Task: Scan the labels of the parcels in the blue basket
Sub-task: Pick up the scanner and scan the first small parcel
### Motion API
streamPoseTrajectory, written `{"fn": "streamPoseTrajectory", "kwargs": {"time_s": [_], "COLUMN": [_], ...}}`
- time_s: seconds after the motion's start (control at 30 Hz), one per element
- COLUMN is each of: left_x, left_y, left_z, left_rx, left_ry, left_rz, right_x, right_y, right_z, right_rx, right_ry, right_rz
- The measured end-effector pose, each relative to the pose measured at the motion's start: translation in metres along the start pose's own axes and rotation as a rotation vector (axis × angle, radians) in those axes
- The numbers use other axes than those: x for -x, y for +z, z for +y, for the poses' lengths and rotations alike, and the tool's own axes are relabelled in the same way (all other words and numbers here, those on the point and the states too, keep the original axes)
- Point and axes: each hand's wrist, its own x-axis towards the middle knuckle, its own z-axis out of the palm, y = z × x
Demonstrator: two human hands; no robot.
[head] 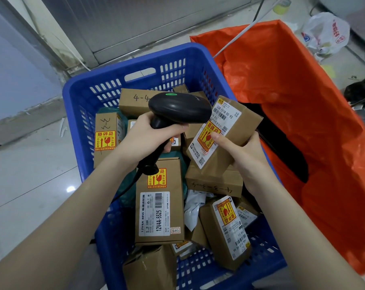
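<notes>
A blue plastic basket (135,59) on the floor holds several brown cardboard parcels with white labels and yellow-red fragile stickers. My left hand (148,132) grips the handle of a black barcode scanner (177,107), whose green light is lit; its cable runs down past my left forearm. My right hand (240,153) holds one small parcel (236,126) tilted above the basket's right side, label facing up, just right of the scanner's head. A long parcel marked 12V4A-5525 (159,206) lies in the basket's middle.
A large orange bag (292,80) stands open right of the basket, with something dark inside. A white plastic bag (324,34) lies at the back right. Grey tiled floor (30,174) spreads to the left; a wall and metal door frame run behind.
</notes>
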Motion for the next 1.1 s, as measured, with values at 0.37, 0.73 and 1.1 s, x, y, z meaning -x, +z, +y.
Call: {"fn": "streamPoseTrajectory", "kwargs": {"time_s": [0.37,0.73,1.1], "left_x": [-0.0004,-0.0016,-0.0043], "left_y": [0.0000,-0.0011,-0.0015], "left_z": [0.0011,-0.0011,-0.0044], "left_rx": [0.016,0.008,-0.016], "left_ry": [-0.003,0.015,0.028], "left_rz": [0.008,0.037,0.083], "right_x": [-0.0001,0.0016,-0.0033], "right_y": [-0.0012,-0.0022,-0.0049], "right_z": [-0.0011,-0.0040,-0.0003], "right_rx": [0.004,0.051,0.170], "right_ry": [0.008,-0.062,-0.091], "right_rz": [0.013,-0.004,0.009]}}
